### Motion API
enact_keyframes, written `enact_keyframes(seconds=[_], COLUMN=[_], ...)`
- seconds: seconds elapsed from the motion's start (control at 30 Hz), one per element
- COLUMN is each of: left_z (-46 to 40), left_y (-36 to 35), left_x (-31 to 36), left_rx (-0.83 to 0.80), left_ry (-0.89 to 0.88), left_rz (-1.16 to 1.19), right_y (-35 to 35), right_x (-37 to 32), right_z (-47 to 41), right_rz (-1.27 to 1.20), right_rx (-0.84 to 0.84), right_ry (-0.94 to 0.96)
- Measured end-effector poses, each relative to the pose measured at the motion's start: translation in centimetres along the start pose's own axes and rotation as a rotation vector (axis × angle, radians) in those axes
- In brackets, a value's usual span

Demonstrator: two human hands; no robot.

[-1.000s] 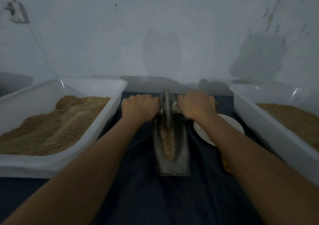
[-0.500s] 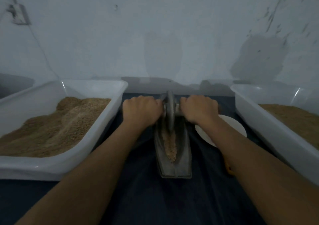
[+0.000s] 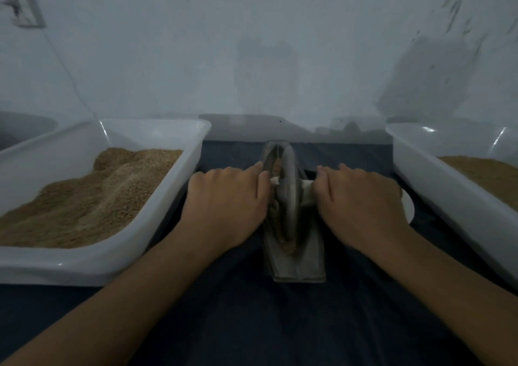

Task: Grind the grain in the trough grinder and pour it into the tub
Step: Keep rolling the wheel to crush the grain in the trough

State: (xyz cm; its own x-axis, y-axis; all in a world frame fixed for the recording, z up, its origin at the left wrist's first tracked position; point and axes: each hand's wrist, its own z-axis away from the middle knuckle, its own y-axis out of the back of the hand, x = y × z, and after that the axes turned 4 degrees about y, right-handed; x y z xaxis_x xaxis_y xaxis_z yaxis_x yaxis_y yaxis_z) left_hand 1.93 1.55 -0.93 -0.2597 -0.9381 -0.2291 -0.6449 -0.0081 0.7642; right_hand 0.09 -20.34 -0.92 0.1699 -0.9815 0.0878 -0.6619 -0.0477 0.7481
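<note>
My left hand (image 3: 227, 197) and right hand (image 3: 361, 200) each grip one end of the pale axle (image 3: 307, 189), fingers curled over it; the grinding wheel (image 3: 288, 191) stands upright between them in the metal trough (image 3: 294, 264); grain (image 3: 287, 246) lies along the groove, heaped near its near end. In my judgement, even downward pressure from both sides keeps the wheel centred. The right tub (image 3: 437, 186) and left tub (image 3: 92, 262) flank the trough, both holding meal.

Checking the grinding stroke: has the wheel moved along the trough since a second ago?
Yes. The wheel has rolled back toward the person, from the far end toward the near end of the trough.
</note>
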Motion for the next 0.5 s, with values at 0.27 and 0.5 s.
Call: enact_keyframes(seconds=[0.27, 0.5], left_z=[-7.8, -4.6], left_y=[-4.5, -3.6], left_x=[-0.7, -0.7], left_rx=[-0.297, -0.2], left_ry=[0.157, 0.079], left_rz=[0.039, 0.052], right_y=[-4.5, -3.0], right_x=[0.6, 0.1], right_z=[-8.3, -5.6], right_rz=[0.054, 0.16], right_rx=[-0.272, -0.157], right_ry=[-0.038, 0.131])
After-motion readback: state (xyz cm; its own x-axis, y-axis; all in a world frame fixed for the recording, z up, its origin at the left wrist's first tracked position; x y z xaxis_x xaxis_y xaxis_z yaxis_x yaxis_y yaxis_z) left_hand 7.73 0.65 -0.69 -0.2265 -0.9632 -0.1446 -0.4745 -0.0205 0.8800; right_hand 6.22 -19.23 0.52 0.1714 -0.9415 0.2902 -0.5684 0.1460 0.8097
